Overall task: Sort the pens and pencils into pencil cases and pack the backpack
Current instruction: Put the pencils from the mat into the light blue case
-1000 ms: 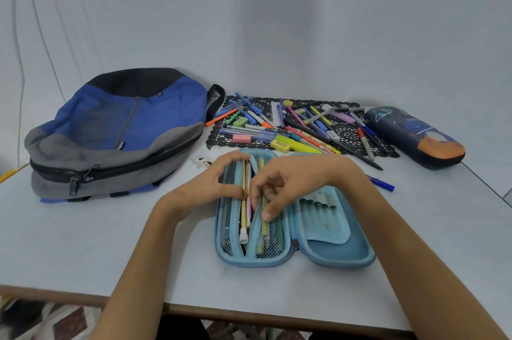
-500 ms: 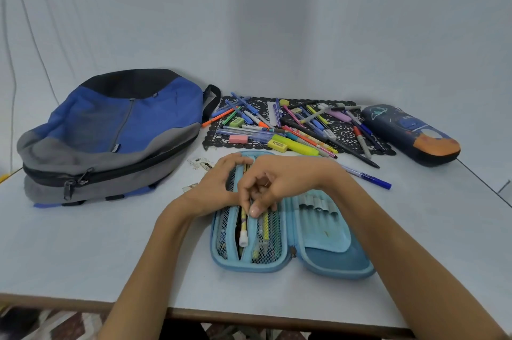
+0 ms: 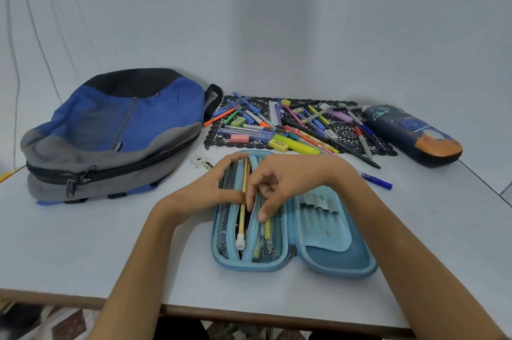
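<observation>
The light-blue hard-shell pencil case (image 3: 332, 264) lies opened flat on the white table (image 3: 83, 242), near the front edge, with both halves facing up. The left half carries two mesh pockets divided by a trimmed slit. The right half carries a row of elastic loops above a pale-blue flap.

The left hand (image 3: 205, 187) rests on the left half of the case. Thumb and forefinger are spread wide apart: the thumb sits at the far end of the case, and the forefinger lies across the left mesh pocket with its tip touching the yellow pencil with a white cap (image 3: 242, 217). The fingers are nearly straight and enclose nothing.

The right hand (image 3: 285, 181) is over the centre slit with its fingers curled. Thumb and forefinger pinch the trimmed edge of the right mesh pocket, and the forefinger tip presses on the mesh over pens stored beneath. The yellow pencil lies lengthwise in the slit, cap end towards the person.

Behind the case, a black lace mat (image 3: 349, 134) carries a loose heap of pens, markers, highlighters and erasers (image 3: 302, 145). A blue pen (image 3: 375, 179) lies on the table off the mat, just right of the right wrist. A dark-navy space-print pencil case (image 3: 410, 134) lies closed at the mat's right end. The blue, grey and black backpack (image 3: 116, 131) lies flat at far left.
</observation>
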Demonstrator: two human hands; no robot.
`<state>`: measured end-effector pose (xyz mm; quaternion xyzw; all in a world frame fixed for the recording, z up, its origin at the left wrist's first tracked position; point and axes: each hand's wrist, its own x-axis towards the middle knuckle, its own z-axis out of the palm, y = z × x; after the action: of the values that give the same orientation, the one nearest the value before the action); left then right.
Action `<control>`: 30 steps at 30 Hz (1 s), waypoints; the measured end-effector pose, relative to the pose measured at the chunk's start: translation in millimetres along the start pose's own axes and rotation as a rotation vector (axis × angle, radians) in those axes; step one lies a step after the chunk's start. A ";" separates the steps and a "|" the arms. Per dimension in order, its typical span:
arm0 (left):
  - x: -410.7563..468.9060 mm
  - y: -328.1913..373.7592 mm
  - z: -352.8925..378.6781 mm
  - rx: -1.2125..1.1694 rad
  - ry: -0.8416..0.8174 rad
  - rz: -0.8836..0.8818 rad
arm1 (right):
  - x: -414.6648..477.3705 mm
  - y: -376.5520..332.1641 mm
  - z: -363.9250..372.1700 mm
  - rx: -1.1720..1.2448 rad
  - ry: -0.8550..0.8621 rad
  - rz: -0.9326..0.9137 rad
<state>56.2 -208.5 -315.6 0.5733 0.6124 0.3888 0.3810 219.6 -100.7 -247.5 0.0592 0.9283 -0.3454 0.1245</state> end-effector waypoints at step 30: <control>-12.3 -9.1 0.0 0.069 0.382 0.084 | 6.8 -25.3 19.8 -0.395 0.161 0.187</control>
<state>53.2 -221.2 -323.7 0.5267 0.6621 0.4849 0.2215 211.9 -132.6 -247.9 0.1467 0.9752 -0.1384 0.0908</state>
